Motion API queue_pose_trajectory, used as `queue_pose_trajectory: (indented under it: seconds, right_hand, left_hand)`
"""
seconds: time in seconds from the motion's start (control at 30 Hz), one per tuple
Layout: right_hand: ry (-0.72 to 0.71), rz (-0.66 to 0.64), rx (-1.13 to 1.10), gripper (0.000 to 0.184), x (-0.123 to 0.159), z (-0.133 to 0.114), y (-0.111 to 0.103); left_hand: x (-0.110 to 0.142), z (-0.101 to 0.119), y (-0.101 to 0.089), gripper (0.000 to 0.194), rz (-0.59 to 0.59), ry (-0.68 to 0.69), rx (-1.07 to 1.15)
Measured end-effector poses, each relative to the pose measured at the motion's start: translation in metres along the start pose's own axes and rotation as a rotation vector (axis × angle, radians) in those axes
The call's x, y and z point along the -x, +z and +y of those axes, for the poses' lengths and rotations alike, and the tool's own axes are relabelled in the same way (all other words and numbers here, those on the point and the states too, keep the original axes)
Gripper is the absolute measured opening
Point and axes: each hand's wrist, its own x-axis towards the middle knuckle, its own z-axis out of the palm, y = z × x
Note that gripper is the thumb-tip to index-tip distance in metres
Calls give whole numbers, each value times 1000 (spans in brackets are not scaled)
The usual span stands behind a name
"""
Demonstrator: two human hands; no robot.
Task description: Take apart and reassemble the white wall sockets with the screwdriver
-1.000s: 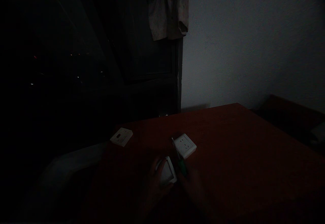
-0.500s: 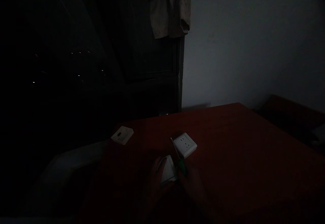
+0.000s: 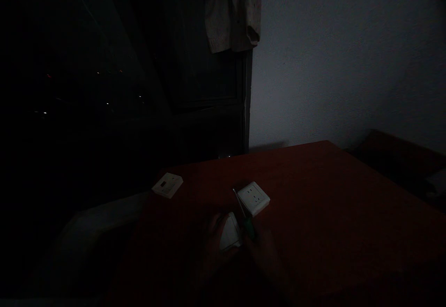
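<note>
The scene is very dark. My left hand (image 3: pixel 213 244) is closed around the left and near sides of a white wall switch plate (image 3: pixel 230 232). Just right of it, my right hand (image 3: pixel 262 247) grips a screwdriver (image 3: pixel 249 229) by its green handle. The metal shaft points away and a little to the left, clear of the plate in my left hand. Beyond my right hand a white wall socket (image 3: pixel 254 198) lies on the reddish table, its slots facing up, close beside the shaft. Most of my fingers are lost in shadow.
Another pale square plate with a dark slot (image 3: pixel 168 185) lies at the far left edge of the table (image 3: pixel 313 195). Behind are a dark window (image 3: pixel 104 88), a hanging garment (image 3: pixel 232 14) and a pale wall (image 3: pixel 331 65).
The plate in my left hand has tilted very slightly. My right hand and the screwdriver stay in nearly the same place; the other things have not moved.
</note>
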Motion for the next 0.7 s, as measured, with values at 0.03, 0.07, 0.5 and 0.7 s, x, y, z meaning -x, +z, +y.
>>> queue_pose_trajectory:
  seconds: [0.03,0.07,0.5,0.7]
  right_hand:
    - [1,1,4,20,0,0,0]
    - [1,1,7,21,0,0,0]
    - [-23,-4,-13,21,1,0,0]
    - [-2,-26,-20,26,2,3,1]
  left_hand:
    - [0,1,-1,82,-14,-4,0]
    - [0,2,-3,82,-29,-9,-3]
    - [-4,16,-18,89,-150,-42,-59]
    - [-4,16,-22,82,-72,25,-2]
